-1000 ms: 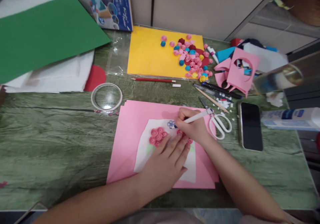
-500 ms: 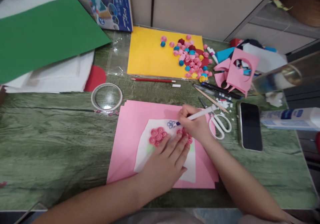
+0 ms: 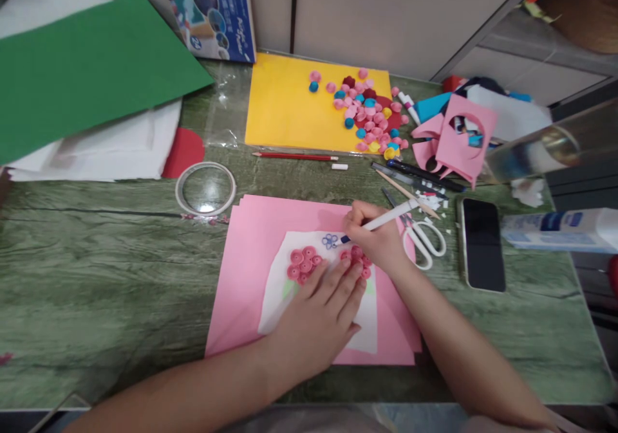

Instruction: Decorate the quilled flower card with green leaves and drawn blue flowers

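Observation:
My right hand [image 3: 374,233] is closed around a white marker [image 3: 392,215] with a dark blue tip end. That tip is at a small blue flower drawing [image 3: 329,241] near the top of a white paper piece [image 3: 277,298]. Flat on the same paper lies my left hand [image 3: 321,311], fingers spread, holding nothing. Its fingertips reach the right cluster of pink paper coils [image 3: 356,254] and partly cover it. Beside them, to the left, is another cluster of pink coils [image 3: 302,262]. Light green patches show next to my left hand. Pink sheets [image 3: 236,278] lie underneath.
Scissors [image 3: 425,243], a phone [image 3: 483,243] and a bottle [image 3: 560,228] are to the right. Behind are a red pencil [image 3: 294,156], a tape roll [image 3: 179,192] and a yellow sheet [image 3: 280,98] bearing many paper coils. Green paper [image 3: 96,73] lies at the left.
The marker's tip has shifted very slightly at the right side of the blue flower drawing. My left hand stays in the same place on the paper.

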### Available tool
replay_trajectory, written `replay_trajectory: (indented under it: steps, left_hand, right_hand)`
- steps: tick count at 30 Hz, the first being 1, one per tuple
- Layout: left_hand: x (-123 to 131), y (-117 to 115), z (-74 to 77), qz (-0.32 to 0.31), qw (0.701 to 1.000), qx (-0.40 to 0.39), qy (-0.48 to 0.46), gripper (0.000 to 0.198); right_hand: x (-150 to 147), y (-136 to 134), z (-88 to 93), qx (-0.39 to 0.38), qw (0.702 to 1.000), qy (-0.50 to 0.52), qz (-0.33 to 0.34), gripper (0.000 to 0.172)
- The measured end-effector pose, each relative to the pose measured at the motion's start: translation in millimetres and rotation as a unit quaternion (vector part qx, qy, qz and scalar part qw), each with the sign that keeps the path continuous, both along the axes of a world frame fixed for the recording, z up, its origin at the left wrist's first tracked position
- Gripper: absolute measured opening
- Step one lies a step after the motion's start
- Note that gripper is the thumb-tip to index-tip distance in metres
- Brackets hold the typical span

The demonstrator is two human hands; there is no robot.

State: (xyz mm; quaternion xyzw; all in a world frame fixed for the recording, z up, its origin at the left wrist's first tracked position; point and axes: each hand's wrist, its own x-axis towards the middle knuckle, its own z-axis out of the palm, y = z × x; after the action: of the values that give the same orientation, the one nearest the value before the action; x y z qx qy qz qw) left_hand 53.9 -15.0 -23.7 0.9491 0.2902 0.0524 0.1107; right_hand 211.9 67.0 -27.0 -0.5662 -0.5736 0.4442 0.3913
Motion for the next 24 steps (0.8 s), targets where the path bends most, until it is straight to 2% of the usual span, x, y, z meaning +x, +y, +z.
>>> replay_trajectory:
  steps: [8,11,15,18,24]
  left_hand:
    - [0,0,-0.5,-0.001,1.000,-0.003,-0.001,0.055]
    - [0,1,0.1,-0.001,1.000,-0.004,0.003,0.056]
    - [-1,0,1.9,0.003,1.000,-0.003,0.006,0.058]
    - [-1,-2,2.6,0.007,1.000,0.005,0.000,0.061]
    - [-2,-6,2.7,0.012,0.999,0.034,-0.005,0.062]
  right_hand:
    - [-2,0,-2.1,-0.001,0.999,-0.038,0.010,0.028]
    - [2,5,-6.6,-0.024,0.996,0.073,-0.038,0.030]
    - [6,11,-8.8,-0.083,0.963,0.247,-0.066,0.034]
    - [9,12,-7.0,-0.101,0.950,0.290,-0.065,0.034]
    - [10,11,-9.1,-0.070,0.944,0.317,-0.064,0.037]
